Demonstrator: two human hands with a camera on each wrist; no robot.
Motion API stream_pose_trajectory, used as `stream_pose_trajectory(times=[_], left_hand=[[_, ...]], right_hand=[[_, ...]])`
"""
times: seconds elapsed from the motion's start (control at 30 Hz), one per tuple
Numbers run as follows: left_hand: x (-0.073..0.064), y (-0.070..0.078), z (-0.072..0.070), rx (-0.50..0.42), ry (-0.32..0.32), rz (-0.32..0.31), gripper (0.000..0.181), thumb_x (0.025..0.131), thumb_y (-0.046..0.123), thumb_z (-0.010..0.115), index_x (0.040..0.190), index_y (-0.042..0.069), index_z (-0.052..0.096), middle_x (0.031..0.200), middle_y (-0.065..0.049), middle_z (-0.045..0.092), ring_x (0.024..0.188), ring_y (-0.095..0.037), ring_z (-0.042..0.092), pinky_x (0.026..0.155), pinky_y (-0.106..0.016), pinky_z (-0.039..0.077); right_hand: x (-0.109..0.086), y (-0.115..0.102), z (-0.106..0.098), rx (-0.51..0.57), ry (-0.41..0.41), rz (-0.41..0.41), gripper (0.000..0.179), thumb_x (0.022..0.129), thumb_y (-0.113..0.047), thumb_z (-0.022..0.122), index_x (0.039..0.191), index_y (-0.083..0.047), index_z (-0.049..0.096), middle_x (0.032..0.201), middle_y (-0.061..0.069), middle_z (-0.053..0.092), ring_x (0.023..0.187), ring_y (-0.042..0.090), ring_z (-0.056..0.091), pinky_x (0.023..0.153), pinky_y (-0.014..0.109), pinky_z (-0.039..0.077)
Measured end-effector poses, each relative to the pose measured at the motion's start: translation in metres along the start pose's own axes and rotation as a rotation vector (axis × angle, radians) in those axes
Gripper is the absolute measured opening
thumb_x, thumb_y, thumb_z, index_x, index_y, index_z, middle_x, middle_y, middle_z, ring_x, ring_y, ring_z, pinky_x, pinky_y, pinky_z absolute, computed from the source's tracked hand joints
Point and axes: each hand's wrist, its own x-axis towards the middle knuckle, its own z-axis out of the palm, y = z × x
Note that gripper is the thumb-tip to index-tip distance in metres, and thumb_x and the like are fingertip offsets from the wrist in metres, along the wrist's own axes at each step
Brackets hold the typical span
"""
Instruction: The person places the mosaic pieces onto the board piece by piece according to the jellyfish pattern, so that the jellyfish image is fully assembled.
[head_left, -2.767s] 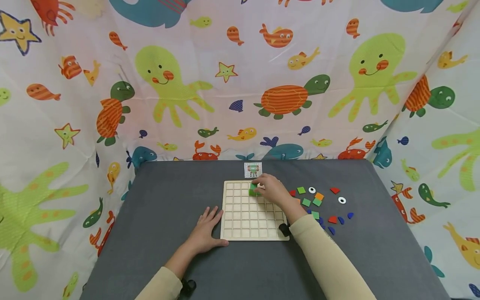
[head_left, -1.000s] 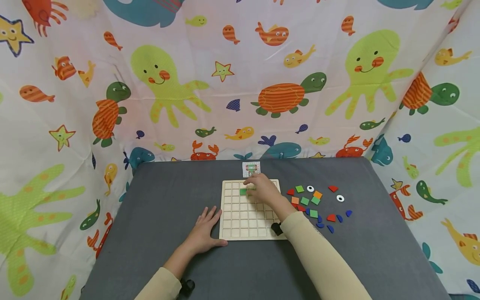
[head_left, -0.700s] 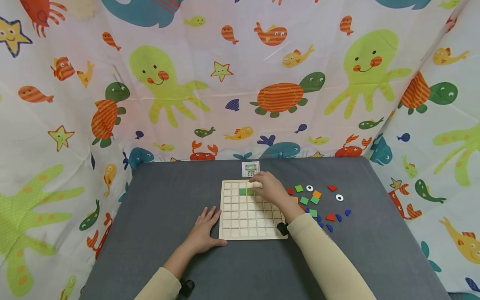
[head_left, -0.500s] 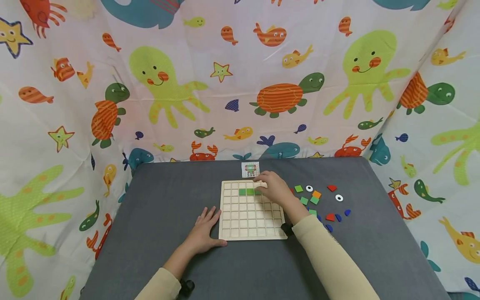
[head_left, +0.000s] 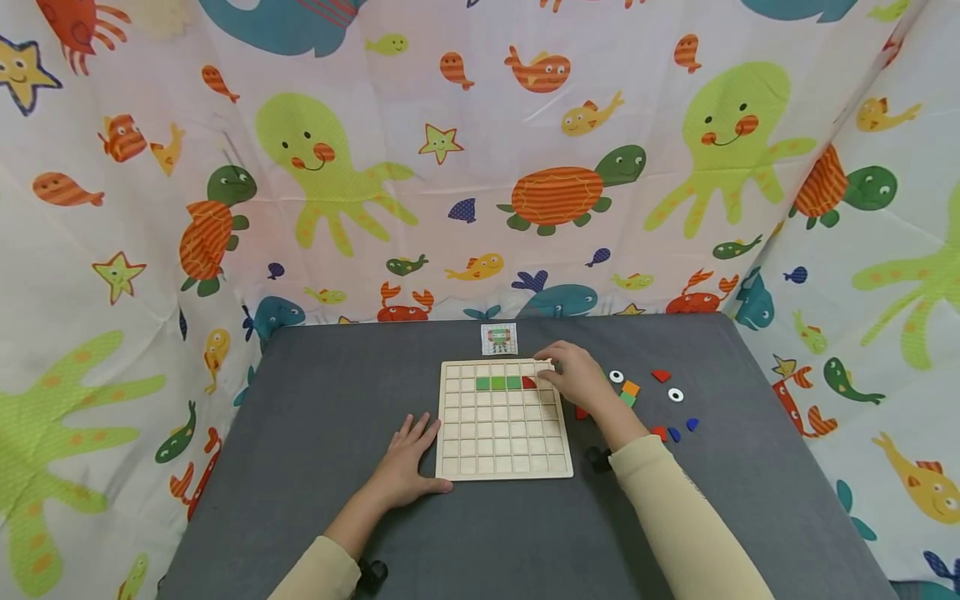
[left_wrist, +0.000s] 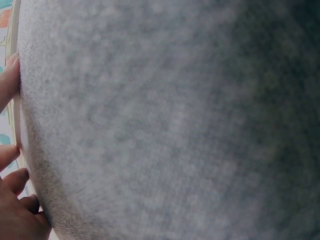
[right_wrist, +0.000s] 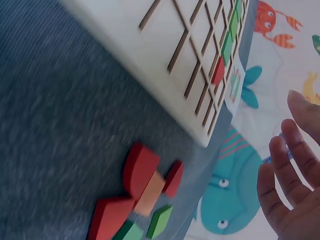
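Note:
A wooden grid board lies on the grey table. In its second row from the top sit three green squares and, right of them, a red piece with a curved edge. My left hand rests against the board's left side, fingers spread and thumb at the near corner; in the left wrist view its fingertips touch the edge. Just right of the red piece, over the board's upper right corner, is my right hand. The right wrist view shows that hand's fingers extended and holding nothing.
A small printed card with a coloured figure lies behind the board. Loose pieces lie to the right: white rings, an orange square, blue half-rounds and several red ones. A sea-animal curtain hangs behind the table.
The right hand has let go of a green square, shifted along the row and moved right, uncovering three green squares and the red piece. The left hand stays put.

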Motion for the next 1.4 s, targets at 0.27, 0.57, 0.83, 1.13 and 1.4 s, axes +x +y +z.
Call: stream_pose_trajectory(times=[0.27, 0.57, 0.83, 1.13, 1.4], left_hand=[[-0.001, 0.001, 0.0, 0.002, 0.0, 0.001, 0.111, 0.072, 0.052, 0.088, 0.161, 0.018, 0.029, 0.169, -0.009, 0.02, 0.157, -0.038, 0.006, 0.123, -0.061, 0.015], [-0.001, 0.001, -0.001, 0.003, 0.004, -0.003, 0.111, 0.073, 0.053, 0.087, 0.161, 0.019, 0.029, 0.169, -0.008, 0.019, 0.157, -0.037, 0.005, 0.123, -0.061, 0.015], [-0.002, 0.001, -0.002, -0.009, 0.008, 0.011, 0.11, 0.073, 0.052, 0.087, 0.16, 0.016, 0.031, 0.168, -0.01, 0.021, 0.157, -0.039, 0.007, 0.122, -0.063, 0.016], [-0.002, 0.002, -0.002, -0.004, 0.004, 0.013, 0.11, 0.074, 0.052, 0.087, 0.161, 0.016, 0.03, 0.169, -0.01, 0.019, 0.157, -0.038, 0.006, 0.123, -0.062, 0.015], [-0.003, 0.002, -0.003, -0.011, 0.013, 0.014, 0.11, 0.073, 0.051, 0.087, 0.16, 0.015, 0.031, 0.168, -0.011, 0.021, 0.156, -0.039, 0.007, 0.123, -0.062, 0.015]], right_hand=[[-0.009, 0.022, -0.007, 0.02, 0.021, 0.044, 0.034, 0.094, -0.017, 0.074, 0.126, -0.009, 0.071, 0.124, 0.011, 0.066, 0.112, 0.034, 0.062, 0.087, 0.05, 0.055], [-0.015, 0.051, -0.005, 0.029, 0.002, 0.094, 0.035, 0.091, -0.017, 0.076, 0.124, -0.006, 0.071, 0.121, 0.015, 0.065, 0.104, 0.031, 0.061, 0.087, 0.048, 0.055], [-0.017, 0.065, -0.003, -0.02, -0.057, 0.142, 0.035, 0.091, -0.018, 0.076, 0.123, -0.004, 0.071, 0.117, 0.018, 0.066, 0.102, 0.033, 0.062, 0.088, 0.05, 0.054], [-0.013, 0.065, 0.001, -0.088, -0.091, 0.139, 0.032, 0.091, -0.015, 0.076, 0.119, 0.001, 0.072, 0.114, 0.021, 0.066, 0.101, 0.035, 0.064, 0.087, 0.05, 0.055], [-0.01, 0.064, 0.004, -0.141, -0.092, 0.082, 0.021, 0.091, -0.013, 0.075, 0.107, 0.001, 0.075, 0.106, 0.02, 0.067, 0.097, 0.036, 0.064, 0.085, 0.05, 0.056]])
